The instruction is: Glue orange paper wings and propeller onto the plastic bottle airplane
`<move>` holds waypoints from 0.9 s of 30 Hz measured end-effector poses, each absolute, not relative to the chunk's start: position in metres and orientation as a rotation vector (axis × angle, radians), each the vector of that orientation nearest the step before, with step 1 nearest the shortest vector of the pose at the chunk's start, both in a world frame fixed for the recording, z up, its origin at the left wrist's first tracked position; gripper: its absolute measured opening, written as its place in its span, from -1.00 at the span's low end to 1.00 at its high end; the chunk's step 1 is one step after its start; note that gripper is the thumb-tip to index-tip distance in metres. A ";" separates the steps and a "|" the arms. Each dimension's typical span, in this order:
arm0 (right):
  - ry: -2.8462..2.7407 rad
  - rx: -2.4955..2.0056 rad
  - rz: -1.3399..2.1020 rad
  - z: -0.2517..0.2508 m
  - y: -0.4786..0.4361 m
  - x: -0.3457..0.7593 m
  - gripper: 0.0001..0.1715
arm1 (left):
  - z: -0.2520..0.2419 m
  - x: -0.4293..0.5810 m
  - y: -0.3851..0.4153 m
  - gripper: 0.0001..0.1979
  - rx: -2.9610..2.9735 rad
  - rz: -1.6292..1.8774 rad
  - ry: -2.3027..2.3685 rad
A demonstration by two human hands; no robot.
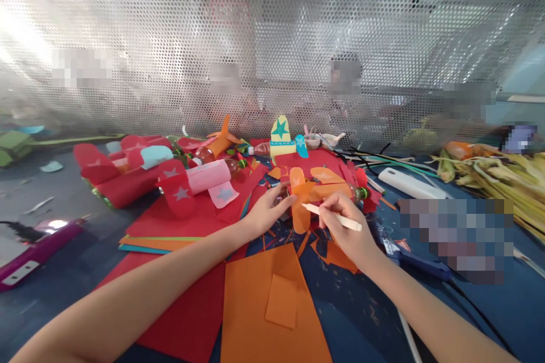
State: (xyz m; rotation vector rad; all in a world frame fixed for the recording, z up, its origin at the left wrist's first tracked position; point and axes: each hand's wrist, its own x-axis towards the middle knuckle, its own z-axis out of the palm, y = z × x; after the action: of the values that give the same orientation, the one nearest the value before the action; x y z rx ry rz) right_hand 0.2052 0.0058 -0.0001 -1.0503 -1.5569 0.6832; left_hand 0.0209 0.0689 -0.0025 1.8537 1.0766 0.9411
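Red sheets [157,219] are lying left of the left hand [269,211], which is gripping the orange model plane [328,190] between both hands; the right hand [352,244] is pinching a white marker [349,223], apparently marking a wing [301,220]. Continuing is probably requiring a steady hold.

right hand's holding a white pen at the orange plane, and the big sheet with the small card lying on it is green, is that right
Not quite: the head view shows the big sheet under the small card is orange, not green. The right hand does hold the white pen at the orange plane.
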 end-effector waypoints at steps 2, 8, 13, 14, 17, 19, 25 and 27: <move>-1.554 -1.057 0.682 0.000 0.005 0.205 -0.77 | -0.003 0.021 0.069 -0.46 1.845 0.933 1.083; -1.551 -1.062 0.719 -0.001 0.004 0.207 -0.78 | -0.011 0.020 0.072 -0.42 1.786 0.940 1.041; -1.555 -1.079 0.718 -0.002 0.002 0.208 -0.79 | -0.016 0.017 0.072 -0.40 1.826 0.941 1.070; -1.556 -1.080 0.722 -0.002 0.001 0.208 -0.80 | -0.015 0.017 0.071 -0.40 1.838 0.933 1.080; -1.540 -1.081 0.735 -0.002 0.000 0.208 -0.80 | -0.013 0.015 0.069 -0.42 1.866 0.908 1.091; -1.527 -1.100 0.753 -0.001 -0.001 0.208 -0.80 | -0.010 0.015 0.068 -0.43 1.887 0.899 1.089; -1.516 -1.082 0.766 0.002 0.001 0.209 -0.78 | -0.009 0.016 0.070 -0.42 1.900 0.917 1.077; -1.504 -1.070 0.742 0.003 0.003 0.210 -0.80 | -0.011 0.018 0.072 -0.40 1.889 0.927 1.063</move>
State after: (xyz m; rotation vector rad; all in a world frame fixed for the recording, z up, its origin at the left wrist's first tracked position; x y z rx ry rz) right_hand 0.2098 0.0027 0.0033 -1.0703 -1.5042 0.7421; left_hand 0.0177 0.0721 -0.0106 1.8887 1.0635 0.9274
